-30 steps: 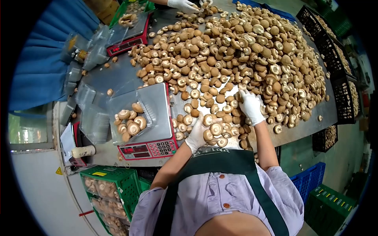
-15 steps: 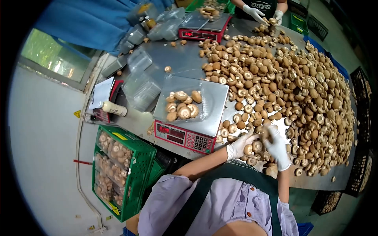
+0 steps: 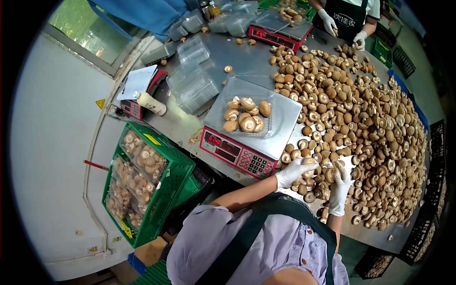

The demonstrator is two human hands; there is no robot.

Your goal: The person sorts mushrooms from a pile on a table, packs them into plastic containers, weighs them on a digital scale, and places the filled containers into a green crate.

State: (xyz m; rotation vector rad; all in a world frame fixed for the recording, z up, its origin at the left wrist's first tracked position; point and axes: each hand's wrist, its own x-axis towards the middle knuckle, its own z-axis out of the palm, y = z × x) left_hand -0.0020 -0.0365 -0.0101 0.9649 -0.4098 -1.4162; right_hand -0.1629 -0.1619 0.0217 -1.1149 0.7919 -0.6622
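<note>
Worktop [image 3: 232, 57]: mushroom pile [image 3: 380, 123] runs down its right side, red scale [image 3: 285, 121] sits at the near edge left of the hands, same 0140 reading as half a second ago, clear tray [image 3: 269, 124] of mushrooms on its platform with load looking unchanged. Versus a second ago, left hand [image 3: 295, 174] and right hand [image 3: 340, 190] went from apart to close together by the near edge, left pinching at least one mushroom [image 3: 309, 164], right with fingers curled on another mushroom [image 3: 329, 175]. My read: handling pieces, nothing added to the tray.
</note>
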